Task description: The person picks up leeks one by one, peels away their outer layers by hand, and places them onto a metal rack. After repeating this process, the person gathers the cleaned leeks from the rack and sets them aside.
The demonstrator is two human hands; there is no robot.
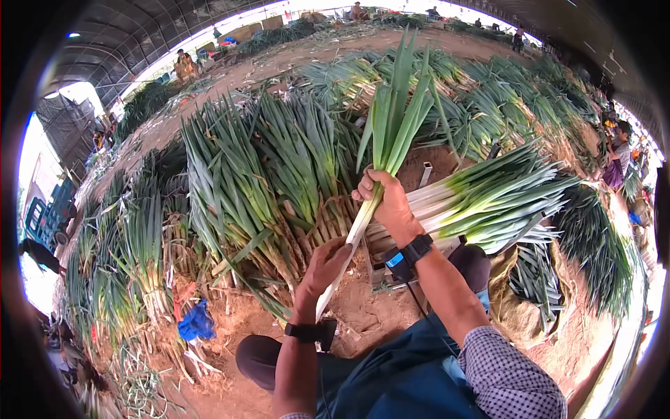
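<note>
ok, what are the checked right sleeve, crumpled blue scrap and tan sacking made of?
Checked right sleeve: looks like matte woven cloth, judging by soft folds; fibre unclear.
Crumpled blue scrap: thin plastic or fabric, can't tell; bunched, creased.
Tan sacking: probably coarse woven fibre, dull; slack folds.

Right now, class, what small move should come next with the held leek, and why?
Probably lay the leek on the pile beside the right hand: its stalk looks white and bare, like those there, and that hand grips it.

Daylight glares beneath the dim roof [143, 35]; fisheye distortion bends edges.
</note>
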